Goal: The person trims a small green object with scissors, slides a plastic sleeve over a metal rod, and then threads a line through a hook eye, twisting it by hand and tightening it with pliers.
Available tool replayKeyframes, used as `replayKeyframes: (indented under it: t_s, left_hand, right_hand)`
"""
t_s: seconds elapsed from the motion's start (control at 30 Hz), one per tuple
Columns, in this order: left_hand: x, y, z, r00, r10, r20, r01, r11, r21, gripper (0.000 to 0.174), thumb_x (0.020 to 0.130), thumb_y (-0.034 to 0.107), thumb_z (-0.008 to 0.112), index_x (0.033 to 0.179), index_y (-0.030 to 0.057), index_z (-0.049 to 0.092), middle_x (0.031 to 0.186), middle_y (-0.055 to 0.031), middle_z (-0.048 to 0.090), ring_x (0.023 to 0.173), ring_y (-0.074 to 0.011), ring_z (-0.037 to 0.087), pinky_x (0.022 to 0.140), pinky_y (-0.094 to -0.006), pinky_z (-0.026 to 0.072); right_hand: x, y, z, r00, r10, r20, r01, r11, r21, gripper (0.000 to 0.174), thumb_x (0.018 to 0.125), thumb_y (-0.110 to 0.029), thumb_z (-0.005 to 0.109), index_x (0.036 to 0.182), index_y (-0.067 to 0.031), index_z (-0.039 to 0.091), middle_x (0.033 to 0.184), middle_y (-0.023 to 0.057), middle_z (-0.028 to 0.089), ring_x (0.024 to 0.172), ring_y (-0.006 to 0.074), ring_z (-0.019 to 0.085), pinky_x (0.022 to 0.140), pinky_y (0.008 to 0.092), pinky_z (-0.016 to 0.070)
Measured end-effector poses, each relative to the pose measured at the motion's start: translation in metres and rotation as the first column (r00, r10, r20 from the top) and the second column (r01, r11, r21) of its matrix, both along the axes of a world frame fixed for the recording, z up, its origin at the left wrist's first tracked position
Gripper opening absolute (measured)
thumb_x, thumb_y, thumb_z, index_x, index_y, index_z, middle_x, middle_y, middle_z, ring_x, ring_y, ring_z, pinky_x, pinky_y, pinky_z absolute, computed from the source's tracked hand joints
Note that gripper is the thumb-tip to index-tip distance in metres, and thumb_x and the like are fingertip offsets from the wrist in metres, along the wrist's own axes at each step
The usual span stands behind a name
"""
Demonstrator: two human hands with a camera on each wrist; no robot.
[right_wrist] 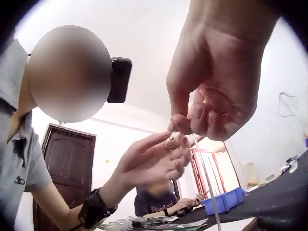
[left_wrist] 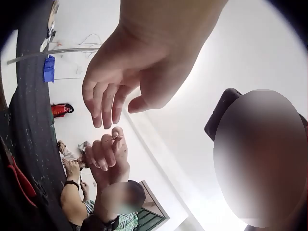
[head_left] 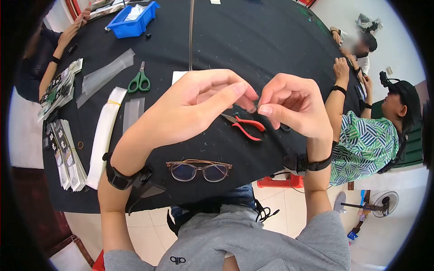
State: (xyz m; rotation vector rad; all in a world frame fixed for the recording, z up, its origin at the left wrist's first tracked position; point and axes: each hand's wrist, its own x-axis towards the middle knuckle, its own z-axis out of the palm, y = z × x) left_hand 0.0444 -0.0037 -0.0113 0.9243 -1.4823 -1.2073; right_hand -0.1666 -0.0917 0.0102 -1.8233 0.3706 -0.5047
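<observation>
Raised over the table, my right hand [head_left: 291,106] pinches a small thin metal loop [right_wrist: 172,136] between thumb and index fingertip. Its other fingers curl in toward the palm. My left hand [head_left: 194,101] is just beside it, fingers loosely extended and the fingertips close to the loop. In the right wrist view the left palm [right_wrist: 149,156] faces up, right under the pinching fingertips. The loop is tiny, and I cannot tell its exact kind. Below the hands lie red-handled pliers [head_left: 248,128] on the black cloth. Eyeglasses [head_left: 199,170] rest nearer my body.
Green-handled scissors [head_left: 139,82], clear plastic sleeves [head_left: 106,72], a banded white bundle [head_left: 106,135] and stacks of printed packets [head_left: 68,153] lie to the left. A blue bin [head_left: 133,22] stands farther back, near a thin upright rod [head_left: 191,36]. Other people sit around the table.
</observation>
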Motion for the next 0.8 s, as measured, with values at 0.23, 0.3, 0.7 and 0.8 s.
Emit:
replayKeyframes:
  t_s: [0.23,0.3,0.7,0.8]
  left_hand:
    - [0.000,0.001,-0.004,0.982,-0.170,-0.083,0.176,0.982,0.069,0.021,0.096,0.014,0.055,0.100,-0.0044,0.065,0.092,-0.0070,0.066,0.089,-0.0122,0.061,0.082,-0.0266,0.0471]
    - [-0.002,0.002,-0.004,0.983,-0.158,-0.093,0.165,0.983,0.075,0.018,0.094,0.012,0.058,0.098,-0.0051,0.065,0.090,-0.0074,0.066,0.087,-0.0117,0.061,0.081,-0.0259,0.0476]
    - [-0.006,0.002,-0.009,0.953,0.027,-0.300,0.060,0.959,0.277,0.024,0.092,0.017,0.063,0.106,-0.0031,0.066,0.093,-0.0133,0.071,0.088,-0.0178,0.069,0.079,-0.0248,0.0517]
    - [-0.008,-0.001,-0.014,0.955,0.114,-0.273,-0.025,0.951,0.309,0.026,0.092,0.018,0.062,0.107,-0.0033,0.065,0.096,-0.0139,0.071,0.092,-0.0196,0.069,0.081,-0.0265,0.0537]
  right_hand:
    - [0.002,0.001,0.005,1.000,0.012,0.013,-0.011,0.998,-0.062,0.010,0.083,-0.004,0.072,0.088,0.0011,0.065,0.076,0.0075,0.070,0.059,0.0055,0.059,0.050,0.0165,0.0417]
    - [0.002,0.000,0.005,0.999,0.034,0.029,-0.033,0.997,-0.063,0.010,0.083,-0.004,0.073,0.088,0.0009,0.065,0.075,0.0072,0.070,0.059,0.0055,0.060,0.051,0.0166,0.0423]
    - [0.006,0.008,-0.007,0.952,-0.253,0.170,0.303,0.853,-0.425,0.015,0.078,-0.002,0.073,0.091,-0.0028,0.065,0.094,0.0048,0.068,0.086,0.0145,0.063,0.074,0.0279,0.0456]
    - [0.007,0.026,-0.024,0.813,-0.395,0.427,0.576,0.444,-0.686,0.026,0.067,0.001,0.076,0.089,-0.0057,0.066,0.092,0.0076,0.067,0.088,0.0237,0.063,0.076,0.0298,0.0451]
